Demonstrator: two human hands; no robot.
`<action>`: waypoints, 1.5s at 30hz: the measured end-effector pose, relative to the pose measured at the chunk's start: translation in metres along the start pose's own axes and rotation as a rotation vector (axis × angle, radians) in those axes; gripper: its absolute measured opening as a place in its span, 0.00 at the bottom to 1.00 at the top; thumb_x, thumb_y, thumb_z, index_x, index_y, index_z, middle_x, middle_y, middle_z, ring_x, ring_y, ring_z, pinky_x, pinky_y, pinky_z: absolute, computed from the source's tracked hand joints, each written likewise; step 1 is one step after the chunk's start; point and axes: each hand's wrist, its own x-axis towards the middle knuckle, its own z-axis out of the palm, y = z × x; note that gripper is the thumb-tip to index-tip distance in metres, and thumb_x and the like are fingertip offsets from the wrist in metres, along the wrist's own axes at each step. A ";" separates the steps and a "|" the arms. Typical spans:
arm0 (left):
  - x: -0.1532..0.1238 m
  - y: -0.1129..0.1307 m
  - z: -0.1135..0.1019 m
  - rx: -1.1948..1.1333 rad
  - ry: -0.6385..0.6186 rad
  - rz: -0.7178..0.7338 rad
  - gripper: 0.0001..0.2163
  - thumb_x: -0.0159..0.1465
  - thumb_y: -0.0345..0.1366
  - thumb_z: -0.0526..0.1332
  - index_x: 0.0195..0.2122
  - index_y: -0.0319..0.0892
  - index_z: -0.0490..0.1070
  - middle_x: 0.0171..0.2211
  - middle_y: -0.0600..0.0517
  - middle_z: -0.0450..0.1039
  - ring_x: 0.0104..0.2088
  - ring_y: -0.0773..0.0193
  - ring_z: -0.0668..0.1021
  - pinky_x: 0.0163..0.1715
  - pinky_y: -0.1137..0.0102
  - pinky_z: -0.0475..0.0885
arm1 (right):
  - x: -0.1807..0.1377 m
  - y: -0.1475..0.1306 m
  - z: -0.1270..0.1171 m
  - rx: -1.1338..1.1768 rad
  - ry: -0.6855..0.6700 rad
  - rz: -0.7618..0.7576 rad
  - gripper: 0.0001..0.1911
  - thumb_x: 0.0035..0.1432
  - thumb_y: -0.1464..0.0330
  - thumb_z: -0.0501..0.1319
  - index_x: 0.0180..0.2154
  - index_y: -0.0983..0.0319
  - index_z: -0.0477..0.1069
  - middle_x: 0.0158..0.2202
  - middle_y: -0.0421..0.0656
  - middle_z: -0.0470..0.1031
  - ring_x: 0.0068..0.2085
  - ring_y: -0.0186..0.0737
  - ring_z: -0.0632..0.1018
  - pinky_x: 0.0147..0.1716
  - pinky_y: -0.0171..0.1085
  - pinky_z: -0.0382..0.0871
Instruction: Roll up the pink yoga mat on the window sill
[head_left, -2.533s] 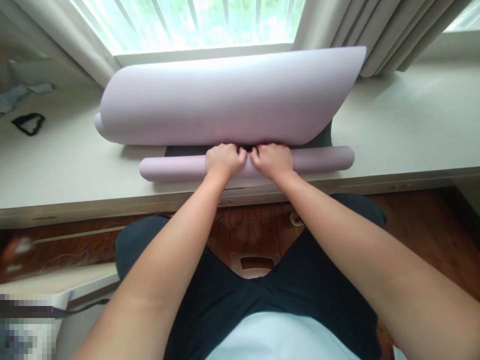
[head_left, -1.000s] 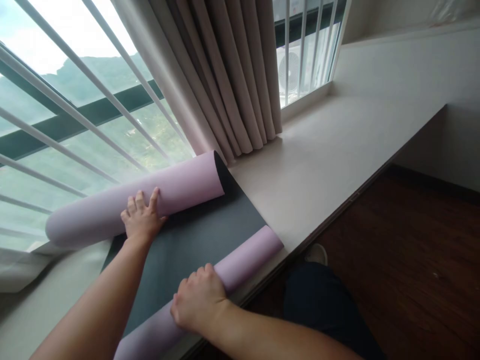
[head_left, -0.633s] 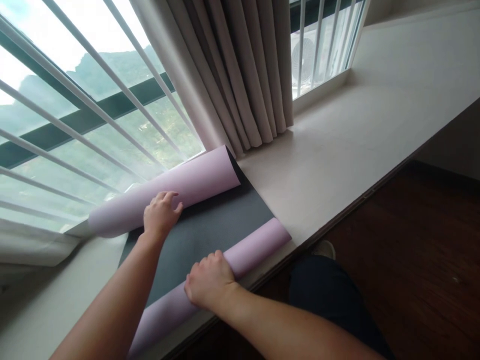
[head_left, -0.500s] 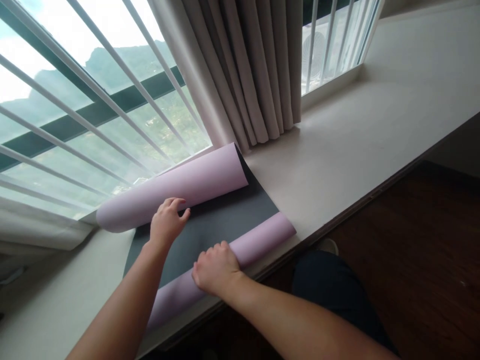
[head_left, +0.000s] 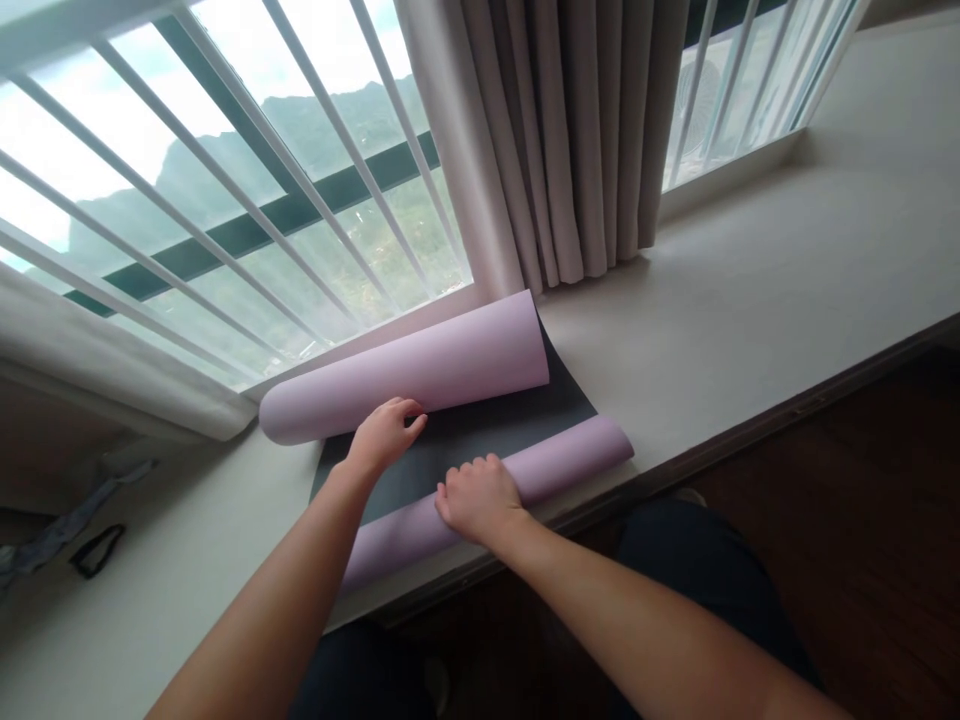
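A mat (head_left: 450, 440), pale pink on one face and dark grey on the other, lies on the window ledge with both long sides curled inward. My right hand (head_left: 480, 497) is closed over the near pink roll, its knuckles up and fingertips resting toward the grey face. At the lower edge of the larger far roll is my left hand (head_left: 388, 432), its fingers bent and the thumb held apart from them. The fingertips appear to touch that edge, though nothing shows pinched between them and the thumb. Between the two rolls a strip of the grey face shows.
The pale ledge (head_left: 750, 290) runs along a barred window (head_left: 300, 200). A grey-beige curtain (head_left: 570, 140) hangs behind the mat, and another pale curtain (head_left: 112, 360) is at left. A black loop (head_left: 97, 552) lies on the ledge. My knees are below its front edge.
The view has swung left, so everything sits further right in the picture. My left thumb has come closer to its fingers. My right hand stays on the near roll.
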 end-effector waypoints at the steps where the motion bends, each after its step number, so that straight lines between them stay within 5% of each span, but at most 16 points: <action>1: -0.002 -0.002 0.000 -0.012 0.005 0.004 0.14 0.67 0.46 0.57 0.41 0.46 0.79 0.45 0.48 0.79 0.46 0.53 0.80 0.49 0.61 0.73 | 0.000 0.000 -0.001 -0.002 -0.002 0.000 0.23 0.70 0.60 0.51 0.43 0.68 0.81 0.41 0.54 0.82 0.44 0.56 0.82 0.45 0.51 0.68; 10: -0.018 -0.003 -0.001 -0.115 -0.004 0.007 0.17 0.66 0.49 0.57 0.44 0.44 0.78 0.50 0.45 0.78 0.50 0.52 0.79 0.57 0.60 0.70 | -0.002 0.002 -0.003 -0.004 -0.005 -0.005 0.23 0.70 0.60 0.52 0.43 0.68 0.80 0.40 0.56 0.82 0.44 0.55 0.82 0.45 0.49 0.67; 14: -0.035 0.012 -0.001 -0.107 -0.106 -0.036 0.17 0.67 0.49 0.57 0.45 0.46 0.79 0.49 0.48 0.80 0.47 0.54 0.80 0.50 0.63 0.72 | -0.003 0.003 -0.004 -0.014 -0.002 -0.009 0.23 0.70 0.60 0.52 0.43 0.68 0.80 0.40 0.56 0.82 0.44 0.55 0.82 0.45 0.50 0.67; 19: -0.062 0.032 0.006 -0.129 -0.328 -0.114 0.17 0.71 0.48 0.53 0.35 0.46 0.78 0.33 0.50 0.80 0.34 0.57 0.79 0.33 0.67 0.65 | -0.004 0.004 -0.005 -0.047 -0.001 -0.001 0.23 0.70 0.61 0.50 0.42 0.66 0.80 0.40 0.55 0.82 0.43 0.55 0.82 0.44 0.50 0.67; 23: -0.077 0.043 0.022 -0.161 -0.392 -0.128 0.22 0.73 0.47 0.48 0.28 0.45 0.75 0.34 0.47 0.81 0.35 0.55 0.79 0.34 0.66 0.62 | -0.006 0.006 -0.006 -0.094 0.000 -0.020 0.21 0.71 0.63 0.49 0.41 0.65 0.80 0.39 0.54 0.82 0.42 0.55 0.82 0.42 0.49 0.67; 31: -0.089 0.057 0.044 -0.144 -0.262 -0.298 0.25 0.73 0.51 0.47 0.36 0.46 0.82 0.39 0.43 0.84 0.40 0.50 0.82 0.34 0.65 0.65 | -0.011 0.007 -0.011 -0.188 -0.059 -0.012 0.20 0.71 0.66 0.48 0.41 0.65 0.78 0.39 0.54 0.81 0.43 0.55 0.81 0.43 0.48 0.66; 41: -0.084 0.057 0.048 -0.191 -0.380 -0.234 0.23 0.73 0.44 0.46 0.38 0.45 0.81 0.44 0.42 0.83 0.46 0.47 0.83 0.41 0.62 0.73 | 0.001 0.004 -0.033 -0.205 -0.256 0.060 0.21 0.73 0.63 0.48 0.41 0.62 0.78 0.44 0.47 0.81 0.43 0.48 0.81 0.39 0.40 0.64; 45: -0.084 0.057 0.048 -0.231 -0.444 -0.230 0.21 0.72 0.43 0.47 0.46 0.44 0.81 0.46 0.40 0.83 0.46 0.44 0.83 0.41 0.59 0.74 | 0.023 -0.003 -0.038 -0.061 -0.112 0.086 0.16 0.70 0.65 0.51 0.42 0.58 0.77 0.44 0.42 0.81 0.44 0.42 0.80 0.35 0.36 0.60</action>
